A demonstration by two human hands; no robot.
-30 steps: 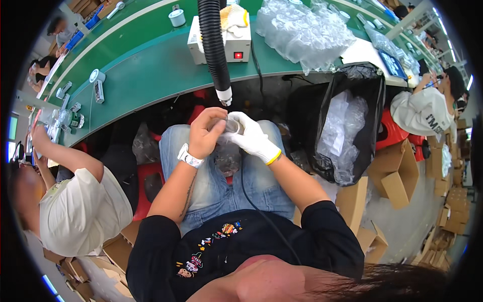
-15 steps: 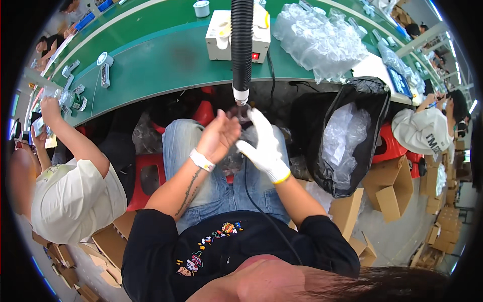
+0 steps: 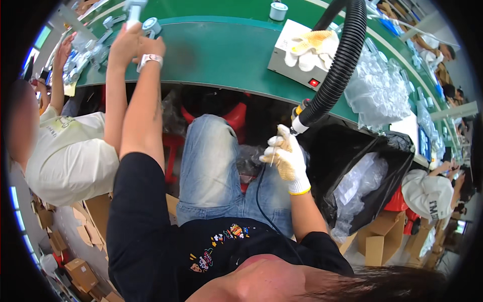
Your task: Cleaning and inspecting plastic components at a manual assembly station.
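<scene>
My left hand point(image 3: 152, 49), bare with a white watch at the wrist, stretches to the far left of the bench. Its fingers close on the near end of a pale grey-blue device point(image 3: 151, 26) with a round head; the hand partly covers it. Close beside it, a co-worker's hand point(image 3: 125, 45) holds up another pale blue device point(image 3: 135, 8). Over my right thigh, my right hand point(image 3: 289, 155), in a white glove with a yellow cuff, is closed around a thin pointed metal tool point(image 3: 272, 157). The glove hides its handle.
A black corrugated hose point(image 3: 347, 65) hangs near my right hand. A white box point(image 3: 292, 68) with gloves point(image 3: 313, 48) on it stands on the green bench point(image 3: 211, 50). Clear plastic pieces point(image 3: 380, 90) lie to the right, above a black bag point(image 3: 327, 176). The co-worker sits close on the left.
My left hand has left the spot beside my right hand and reached far left to the bench. My view has turned left. The co-worker's arm has come across beside mine, lifting a device.
</scene>
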